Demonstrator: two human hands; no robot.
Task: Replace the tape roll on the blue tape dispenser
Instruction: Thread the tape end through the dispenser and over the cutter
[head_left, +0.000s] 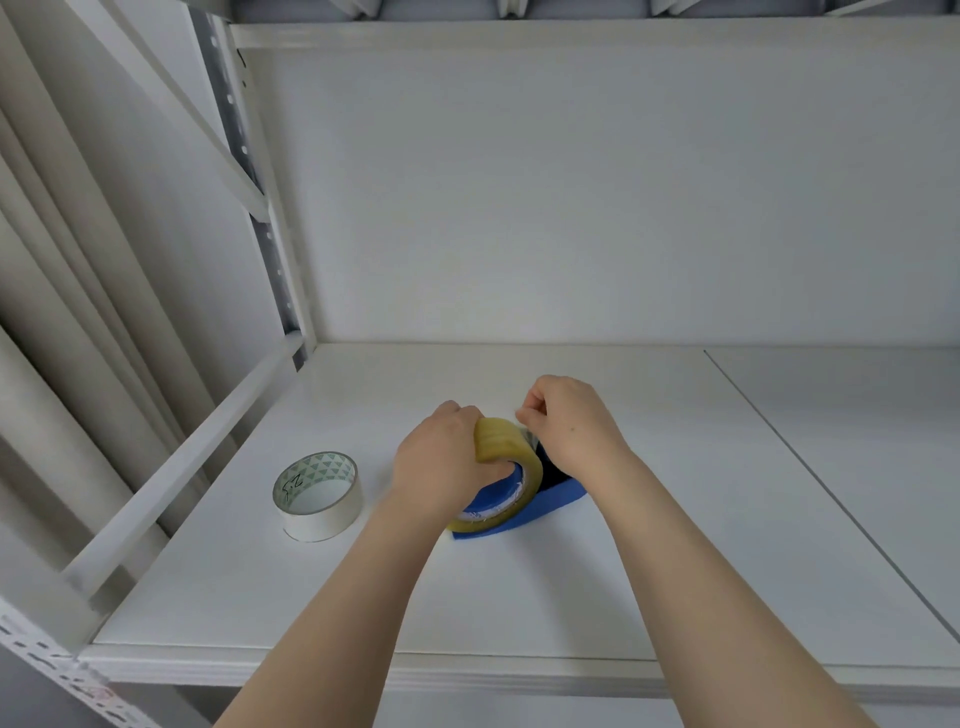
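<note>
The blue tape dispenser (550, 501) lies on the white shelf (519, 587), holding a yellowish clear tape roll (506, 441) on its hub. My left hand (439, 462) grips that roll from the left, thumb inside its core. My right hand (571, 423) sits over the dispenser's far end, fingertips pinched together at the roll's top edge, seemingly on the loose tape end; the tape itself is hard to see. A white tape roll (318, 496) with a green-patterned core stands apart to the left.
White metal shelf posts (270, 218) and a diagonal rail (182, 462) border the left side. A seam (831, 493) runs across the shelf board on the right. The back wall panel (571, 208) rises behind the hands.
</note>
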